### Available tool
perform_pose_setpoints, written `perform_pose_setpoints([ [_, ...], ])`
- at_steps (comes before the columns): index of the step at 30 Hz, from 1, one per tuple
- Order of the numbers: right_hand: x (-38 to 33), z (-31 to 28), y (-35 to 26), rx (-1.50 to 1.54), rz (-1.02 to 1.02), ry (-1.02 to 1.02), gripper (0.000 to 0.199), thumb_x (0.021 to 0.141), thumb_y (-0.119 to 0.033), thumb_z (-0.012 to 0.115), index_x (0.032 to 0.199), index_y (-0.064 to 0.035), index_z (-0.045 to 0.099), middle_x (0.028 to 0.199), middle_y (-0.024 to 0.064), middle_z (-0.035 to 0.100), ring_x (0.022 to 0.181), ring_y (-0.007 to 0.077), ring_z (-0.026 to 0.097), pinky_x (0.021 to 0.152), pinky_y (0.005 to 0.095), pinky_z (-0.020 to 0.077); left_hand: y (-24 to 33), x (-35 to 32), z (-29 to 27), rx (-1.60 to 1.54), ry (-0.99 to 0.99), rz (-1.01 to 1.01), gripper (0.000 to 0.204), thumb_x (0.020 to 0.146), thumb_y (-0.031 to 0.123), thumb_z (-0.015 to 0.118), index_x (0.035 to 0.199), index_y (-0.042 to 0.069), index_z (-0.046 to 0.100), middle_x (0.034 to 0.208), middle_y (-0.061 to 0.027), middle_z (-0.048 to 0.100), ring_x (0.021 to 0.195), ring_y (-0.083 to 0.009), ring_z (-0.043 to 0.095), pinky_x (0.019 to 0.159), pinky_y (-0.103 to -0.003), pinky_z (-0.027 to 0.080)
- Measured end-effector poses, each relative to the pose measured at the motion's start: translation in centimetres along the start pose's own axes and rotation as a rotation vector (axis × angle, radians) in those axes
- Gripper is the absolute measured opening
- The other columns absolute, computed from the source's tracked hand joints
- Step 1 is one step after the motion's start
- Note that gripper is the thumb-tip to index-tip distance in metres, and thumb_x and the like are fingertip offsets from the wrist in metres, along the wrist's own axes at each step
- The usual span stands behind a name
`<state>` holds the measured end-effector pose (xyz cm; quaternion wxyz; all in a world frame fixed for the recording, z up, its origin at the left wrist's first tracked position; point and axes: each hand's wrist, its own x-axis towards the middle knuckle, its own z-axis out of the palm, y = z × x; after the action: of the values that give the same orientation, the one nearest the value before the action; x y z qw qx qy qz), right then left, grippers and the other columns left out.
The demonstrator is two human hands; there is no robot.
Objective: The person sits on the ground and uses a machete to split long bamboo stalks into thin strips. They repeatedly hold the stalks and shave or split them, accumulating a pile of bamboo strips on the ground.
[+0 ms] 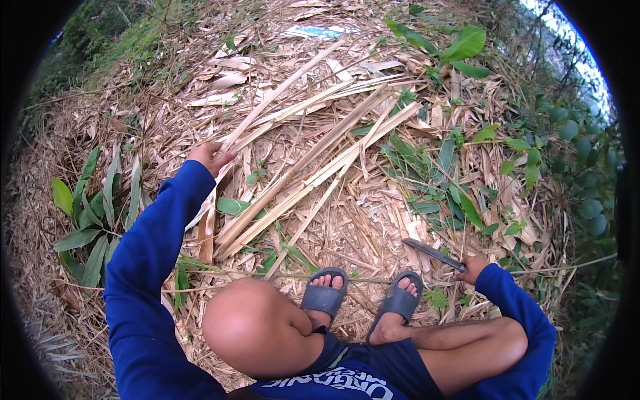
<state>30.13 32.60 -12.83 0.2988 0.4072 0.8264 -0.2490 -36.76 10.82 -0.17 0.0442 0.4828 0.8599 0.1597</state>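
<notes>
Pale strip [285, 95]: slanting away from the left hand [211, 158], whose fingers are seemingly gripping its near end, contact being small in view. Knife [432, 253]: pointing leftward; right hand [474, 269] is clenching its handle. Other strips [347, 157]: lying on littered ground [360, 233].

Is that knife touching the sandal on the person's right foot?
Apart. The head view plainly shows littered ground between the knife and the right sandal.
</notes>
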Motion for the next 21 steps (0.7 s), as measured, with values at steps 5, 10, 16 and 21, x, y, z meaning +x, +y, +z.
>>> perform_pose_setpoints([
  [5, -0.5, 0.7, 0.7, -0.012, 0.027, 0.022, 0.051, 0.074, -0.049, 0.076, 0.085, 0.0009, 0.069, 0.079, 0.0234, 0.067, 0.080, 0.0399, 0.066, 0.077, 0.0461, 0.0520, 0.9, -0.6, -0.1, -0.200, 0.295, 0.043, 0.032, 0.088, 0.029, 0.071, 0.099, -0.001, 0.068, 0.059, -0.0116, 0.059, 0.051, -0.0145, 0.055, 0.052, -0.031, 0.045],
  [10, -0.9, 2.1, 2.2, -0.016, 0.058, 0.029, 0.051, 0.073, -0.049, 0.077, 0.084, -0.0001, 0.070, 0.078, 0.0237, 0.067, 0.079, 0.0390, 0.067, 0.077, 0.0458, 0.0526, 3.3, 0.7, 1.0, -0.246, 0.297, 0.151, 0.032, 0.088, 0.029, 0.071, 0.100, 0.000, 0.067, 0.062, -0.0144, 0.063, 0.052, -0.0192, 0.059, 0.054, -0.032, 0.047],
  [16, -1.3, 1.5, 1.7, -0.020, 0.037, 0.020, 0.049, 0.074, -0.047, 0.076, 0.087, 0.0001, 0.069, 0.077, 0.0233, 0.067, 0.077, 0.0396, 0.067, 0.075, 0.0454, 0.0536, 8.2, 3.2, 7.7, -0.054, 0.193, 0.224, 0.041, 0.091, 0.042, 0.062, 0.105, 0.004, 0.069, 0.073, -0.0175, 0.064, 0.071, -0.0384, 0.063, 0.066, -0.042, 0.050],
  [21, -2.8, 0.7, 0.6, -0.030, 0.020, 0.152, 0.043, 0.076, -0.041, 0.075, 0.088, 0.0005, 0.069, 0.075, 0.0218, 0.067, 0.075, 0.0389, 0.067, 0.075, 0.0452, 0.0541, 10.2, 4.3, 11.1, -0.052, 0.175, 0.212, 0.040, 0.088, 0.043, 0.065, 0.117, 0.015, 0.066, 0.079, -0.0183, 0.067, 0.079, -0.0398, 0.066, 0.074, -0.046, 0.053],
])
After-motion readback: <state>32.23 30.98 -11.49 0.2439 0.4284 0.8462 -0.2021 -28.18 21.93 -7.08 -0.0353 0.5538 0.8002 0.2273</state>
